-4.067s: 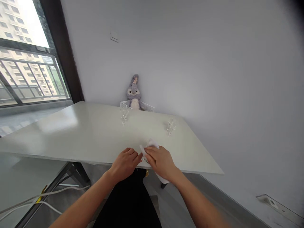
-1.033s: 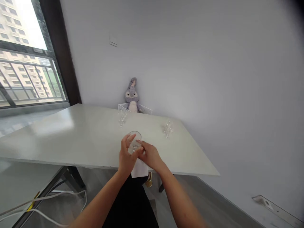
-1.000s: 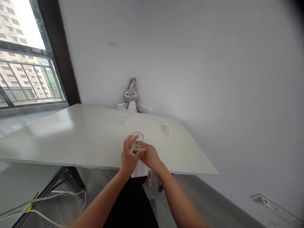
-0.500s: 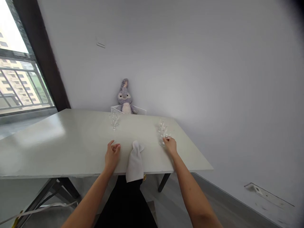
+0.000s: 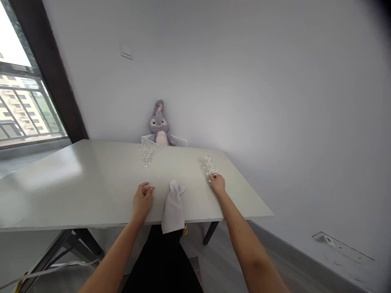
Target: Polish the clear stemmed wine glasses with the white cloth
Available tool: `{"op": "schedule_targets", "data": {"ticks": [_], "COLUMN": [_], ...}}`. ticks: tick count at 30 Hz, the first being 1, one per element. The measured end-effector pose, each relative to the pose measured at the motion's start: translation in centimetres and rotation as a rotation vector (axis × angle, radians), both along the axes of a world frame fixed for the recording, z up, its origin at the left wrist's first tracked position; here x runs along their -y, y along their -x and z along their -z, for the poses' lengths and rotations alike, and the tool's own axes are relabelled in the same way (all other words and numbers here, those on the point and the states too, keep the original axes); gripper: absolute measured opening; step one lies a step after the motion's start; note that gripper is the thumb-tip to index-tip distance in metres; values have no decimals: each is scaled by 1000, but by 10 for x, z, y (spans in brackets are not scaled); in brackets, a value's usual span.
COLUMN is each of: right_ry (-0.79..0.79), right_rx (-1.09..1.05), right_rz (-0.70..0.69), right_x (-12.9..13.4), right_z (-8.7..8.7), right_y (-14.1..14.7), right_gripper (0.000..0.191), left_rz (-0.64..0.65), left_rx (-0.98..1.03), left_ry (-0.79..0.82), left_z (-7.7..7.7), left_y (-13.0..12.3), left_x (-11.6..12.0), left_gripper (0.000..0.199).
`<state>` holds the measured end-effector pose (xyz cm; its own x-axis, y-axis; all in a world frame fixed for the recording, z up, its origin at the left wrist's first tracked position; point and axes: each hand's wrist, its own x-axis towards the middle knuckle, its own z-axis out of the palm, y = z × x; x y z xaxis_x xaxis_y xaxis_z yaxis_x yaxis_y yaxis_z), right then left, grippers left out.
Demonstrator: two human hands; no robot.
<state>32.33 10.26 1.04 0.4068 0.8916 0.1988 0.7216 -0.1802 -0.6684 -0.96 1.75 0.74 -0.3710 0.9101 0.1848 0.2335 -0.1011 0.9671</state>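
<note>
My right hand point(image 5: 218, 184) is closed on the stem of a clear glass point(image 5: 211, 170), which stands at the right of the white table point(image 5: 106, 183). Just behind it are more clear glasses point(image 5: 206, 159). My left hand point(image 5: 142, 200) rests on the table near the front edge, fingers curled but apart and holding nothing. Between my hands lies a light grey cloth point(image 5: 174, 207), bunched at its top and hanging over the front edge. A further group of clear glasses point(image 5: 146, 154) stands at the back, left of the middle.
Behind the table's back edge a grey plush toy point(image 5: 159, 124) sits in a white mesh basket point(image 5: 180, 141) against the wall. A window point(image 5: 27, 106) is at the far left. Under the table, a white cable point(image 5: 67, 263) runs at the lower left.
My right hand and the glass it holds have moved slightly back, closer to the other glasses. The view has shifted a little. My left hand stays near the cloth.
</note>
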Motion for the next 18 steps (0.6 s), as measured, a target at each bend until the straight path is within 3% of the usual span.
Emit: {"op": "schedule_targets", "data": {"ticks": [5, 8, 13, 15, 18], "right_ry": [-3, -58, -108, -115, -69], "right_rx": [-13, -19, -40, -86, -53], "right_rz": [81, 95, -345, -489, -518], "right_x": [21, 42, 53, 51, 49], "right_z": [2, 0, -10, -11, -8], "right_y": [0, 17, 79, 105, 133], "right_gripper": [24, 22, 34, 35, 36], "left_rz": [-1, -1, -1, -11, 34], "left_rx": [-16, -15, 93, 269, 709], "left_ry": [-10, -15, 10, 28, 80], "left_z": [4, 7, 6, 3, -4], "left_y": [0, -1, -4, -2, 7], "left_x": [-2, -3, -6, -14, -38], "left_gripper": [35, 34, 33, 35, 43]}}
